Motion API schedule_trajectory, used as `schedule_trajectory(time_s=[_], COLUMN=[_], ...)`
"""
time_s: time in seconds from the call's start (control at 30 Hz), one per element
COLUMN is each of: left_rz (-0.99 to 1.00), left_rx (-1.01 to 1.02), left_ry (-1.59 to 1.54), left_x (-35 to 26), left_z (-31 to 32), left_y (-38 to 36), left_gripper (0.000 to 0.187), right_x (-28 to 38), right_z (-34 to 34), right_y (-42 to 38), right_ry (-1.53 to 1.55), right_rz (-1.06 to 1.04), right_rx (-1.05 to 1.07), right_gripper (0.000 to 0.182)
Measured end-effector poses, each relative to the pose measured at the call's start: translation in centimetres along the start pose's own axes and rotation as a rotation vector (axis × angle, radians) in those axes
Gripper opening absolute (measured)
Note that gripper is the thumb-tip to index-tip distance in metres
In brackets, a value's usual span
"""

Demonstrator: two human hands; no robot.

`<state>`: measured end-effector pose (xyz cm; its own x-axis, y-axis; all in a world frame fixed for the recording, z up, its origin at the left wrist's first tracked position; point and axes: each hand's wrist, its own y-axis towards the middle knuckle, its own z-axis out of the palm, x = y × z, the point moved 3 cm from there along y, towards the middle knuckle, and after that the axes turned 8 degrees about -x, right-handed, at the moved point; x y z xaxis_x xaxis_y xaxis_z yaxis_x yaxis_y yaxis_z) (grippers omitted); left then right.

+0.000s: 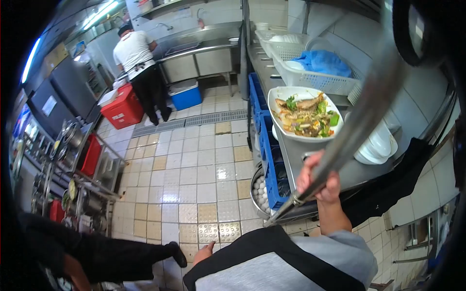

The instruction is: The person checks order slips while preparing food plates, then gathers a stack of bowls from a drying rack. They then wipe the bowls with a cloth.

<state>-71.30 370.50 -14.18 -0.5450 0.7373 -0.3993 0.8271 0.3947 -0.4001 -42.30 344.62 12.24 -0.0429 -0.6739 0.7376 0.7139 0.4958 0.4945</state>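
My right hand (318,180) is closed round a slanting metal pole (357,116), its fingers showing on the left and its thumb on the right. Just beyond it, a white dish (275,107) of cooked fish with green vegetables rests on the steel counter (294,160). Low in front of my body is my left hand (205,252), mostly hidden by my sleeve and apron. Only a finger or thumb sticks out there, near no object. White bowls (376,148) are stacked to the right of the pole.
White baskets (310,80), one with a blue cloth (323,63), stand farther along the counter. Below are blue crates (272,169) and a pot of eggs (261,194). Someone in white (136,53) faces the sink; another person's dark-clad leg (121,254) reaches in at lower left. Racks line the left.
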Motion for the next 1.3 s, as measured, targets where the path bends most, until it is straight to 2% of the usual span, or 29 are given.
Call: schedule_trajectory(time_s=[0.07,0.1,0.2,0.23,0.33,0.5,0.6,0.7,0.83,1.0,1.07,1.1,1.2,1.23,1.3], left_rz=[0.066,0.028,0.313,0.299,0.46,0.58,0.645,0.709,0.949,1.065,1.121,1.118,1.234,1.267,1.41], left_rx=[0.149,0.174,0.136,0.174,0.097,0.33,0.362,0.293,0.197,0.333,0.358,0.386,0.393,0.345,0.149], left_ry=[0.077,0.198,0.154,0.22,0.219,0.361,0.43,0.475,0.356,0.346,0.299,0.314,0.262,0.263,0.138], left_x=[3.8,0.2,-0.4,-1.2,-1.1,1.2,2.9,0.1,-3.9,-11.9,-14.8,-16.2,-20.4,-21.7,-25.0], left_z=[-0.6,-5.5,-10.1,-11.8,-15.3,-21.1,-23.6,-28.0,-29.1,-28.6,-28.7,-29.3,-31.3,-31.8,-33.7], left_y=[5.4,6.1,13.2,15.4,22.3,32.2,38.7,42.7,49.6,56.6,59.4,60.6,65.0,66.9,69.9], left_gripper=[0.051,0.052,0.052,0.054,0.053,0.057,0.058,0.055,0.052,0.051,0.051,0.051,0.05,0.046,0.038], right_x=[-0.2,-0.2,-0.2,-0.1,-0.1,-0.6,-1.4,-2.1,-2.9,-3.7,-3.9,-4.4,-5.4,-4.7,-5.7], right_z=[-0.1,-0.2,-0.2,0.2,1.3,2.6,3.4,4.0,4.0,4.4,4.4,4.8,4.8,4.5,4.7], right_y=[-0.3,-0.3,-0.6,-0.4,-0.4,-0.7,-1.2,-2.1,-3.5,-4.9,-3.8,-2.7,0.7,-3.5,-0.3], right_ry=[-0.002,-0.046,-0.158,-0.177,-0.323,-0.591,-0.726,-0.88,-0.989,-1.016,-1.107,-1.162,-1.212,-1.249,-1.269], right_rz=[-0.042,-0.077,-0.193,-0.223,-0.341,-0.495,-0.62,-0.741,-0.806,-0.976,-1.082,-1.108,-1.201,-1.174,-1.212], right_rx=[-0.037,-0.032,-0.079,-0.124,-0.236,-0.543,-0.821,-1.225,-1.517,-1.903,-2.006,-2.174,-2.352,-2.296,-2.538], right_gripper=[0.07,0.069,0.064,0.062,0.059,0.063,0.066,0.072,0.072,0.067,0.066,0.064,0.062,0.061,0.062])
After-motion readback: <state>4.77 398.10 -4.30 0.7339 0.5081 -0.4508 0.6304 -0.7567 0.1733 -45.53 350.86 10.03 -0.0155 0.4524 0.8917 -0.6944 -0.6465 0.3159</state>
